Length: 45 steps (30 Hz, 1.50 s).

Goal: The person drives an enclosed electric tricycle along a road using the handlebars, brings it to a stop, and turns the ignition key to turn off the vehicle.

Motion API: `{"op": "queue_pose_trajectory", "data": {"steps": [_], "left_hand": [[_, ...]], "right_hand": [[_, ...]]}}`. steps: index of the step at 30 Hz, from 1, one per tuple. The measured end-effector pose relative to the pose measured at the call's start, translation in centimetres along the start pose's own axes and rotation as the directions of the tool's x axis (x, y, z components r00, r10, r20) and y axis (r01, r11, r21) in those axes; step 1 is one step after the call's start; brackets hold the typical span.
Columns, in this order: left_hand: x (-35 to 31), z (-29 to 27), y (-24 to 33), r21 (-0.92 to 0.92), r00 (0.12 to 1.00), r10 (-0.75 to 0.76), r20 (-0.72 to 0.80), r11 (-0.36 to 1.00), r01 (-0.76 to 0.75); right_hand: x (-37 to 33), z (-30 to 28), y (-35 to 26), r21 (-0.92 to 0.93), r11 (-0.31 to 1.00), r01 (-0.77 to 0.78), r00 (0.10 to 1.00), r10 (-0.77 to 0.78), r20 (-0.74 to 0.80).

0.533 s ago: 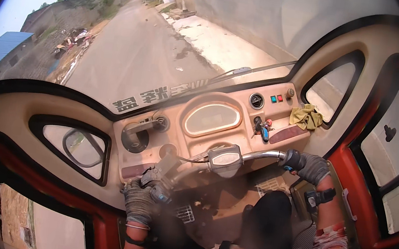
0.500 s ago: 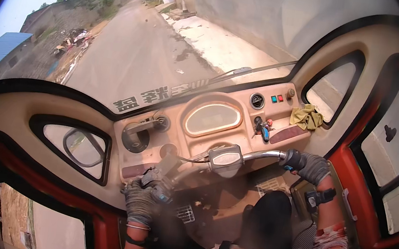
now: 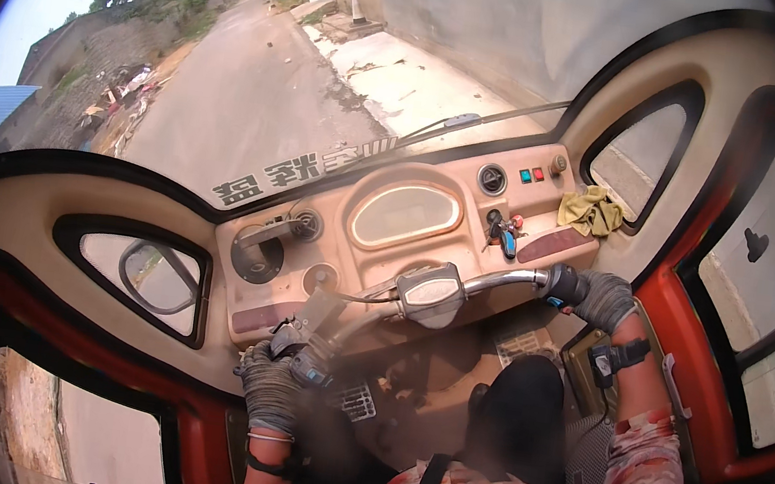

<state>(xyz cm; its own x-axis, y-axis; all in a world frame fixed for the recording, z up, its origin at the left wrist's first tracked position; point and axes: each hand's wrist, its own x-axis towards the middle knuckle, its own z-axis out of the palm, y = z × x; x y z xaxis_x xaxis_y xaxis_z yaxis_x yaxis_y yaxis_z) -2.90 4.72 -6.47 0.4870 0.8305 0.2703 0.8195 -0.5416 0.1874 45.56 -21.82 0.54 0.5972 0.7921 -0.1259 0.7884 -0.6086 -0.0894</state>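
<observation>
I sit in a small cab behind a chrome handlebar (image 3: 503, 282) with a rectangular grey centre cover (image 3: 432, 293). My left hand (image 3: 270, 393), in a grey knitted glove, is closed around the left grip, beside a switch block (image 3: 312, 369) and lever. On the opposite side my right hand (image 3: 607, 302), gloved the same way, wraps the dark right grip (image 3: 562, 287). A strap with a small dark device (image 3: 615, 358) circles my right wrist. Both grips are largely hidden by the gloves.
Ahead of the bar is a beige dashboard with an oval display (image 3: 406, 220), keys (image 3: 504, 235) and a crumpled yellow-green cloth (image 3: 591, 211). Through the windscreen a road (image 3: 240, 95) runs between a rubble-strewn bank and a pale wall (image 3: 476, 19). A traffic cone (image 3: 356, 9) stands by the wall.
Outside, the roadside and cone have come slightly nearer. The cab interior sits a little higher and further left in view. Both hands stay on the grips.
</observation>
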Motion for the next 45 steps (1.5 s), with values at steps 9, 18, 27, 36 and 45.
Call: {"op": "queue_pose_trajectory", "data": {"steps": [9, 18, 27, 36, 45], "left_hand": [[0.0, -4.1, 3.7, 0.047, 0.997, 0.015, 0.078, 0.999, -0.019], [-0.3, -3.8, 3.3, 0.087, 0.996, 0.085, 0.009, 0.993, -0.086], [-1.6, -1.8, 2.3, -0.080, 0.997, -0.072, -0.024, 0.994, 0.070], [-1.9, -1.2, 1.7, 0.063, 0.998, -0.013, -0.056, 0.998, 0.017], [-1.2, -4.1, 5.2, 0.116, 0.998, 0.056, 0.010, 0.992, -0.057]], "right_hand": [[0.3, -1.1, -0.6, -0.014, 1.000, -0.019, 0.996, 0.020, 0.085], [1.0, -0.2, 0.2, -0.050, 0.999, 0.000, 0.999, 0.002, 0.054], [1.8, -0.9, -0.2, -0.044, 0.999, 0.008, 0.999, -0.007, 0.035], [1.8, -0.7, 0.2, -0.059, 0.998, 0.001, 1.000, 0.000, 0.011], [1.7, -0.6, 0.7, -0.037, 0.999, -0.001, 1.000, 0.000, -0.028]]}}
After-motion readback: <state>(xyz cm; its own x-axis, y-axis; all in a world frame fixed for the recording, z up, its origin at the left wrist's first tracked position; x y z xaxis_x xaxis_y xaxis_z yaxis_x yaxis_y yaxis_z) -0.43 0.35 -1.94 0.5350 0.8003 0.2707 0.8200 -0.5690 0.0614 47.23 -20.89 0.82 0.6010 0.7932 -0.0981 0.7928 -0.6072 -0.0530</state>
